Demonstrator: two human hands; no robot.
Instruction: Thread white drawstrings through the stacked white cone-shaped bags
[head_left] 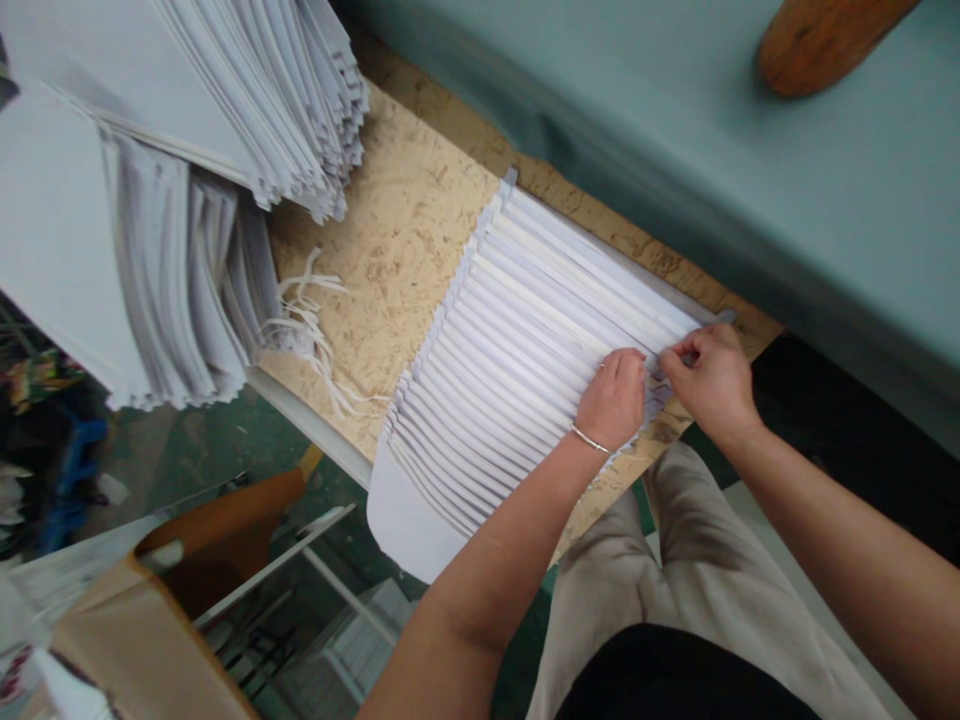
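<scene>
Far left I've got two stacks of white sheets, one nearer (150,270), one farther (247,80), leaning together; brown carton (142,650) near left, below bench height. Loose white strips (304,322) lie on the chipboard bench (405,190) beside the nearer stack. Mid-bench: fanned white sheets (510,340), overlapping in a stepped row, near-left end over the bench edge. Left hand (613,400), bracelet at wrist, sits on their right side, fingers curled; I can't tell if it grips. Right hand (709,378) just beside it, thumb and forefinger drawn together at the sheets' right edge; can't confirm what's between. Far right: green surface (750,170), wooden piece (825,42) on it.
</scene>
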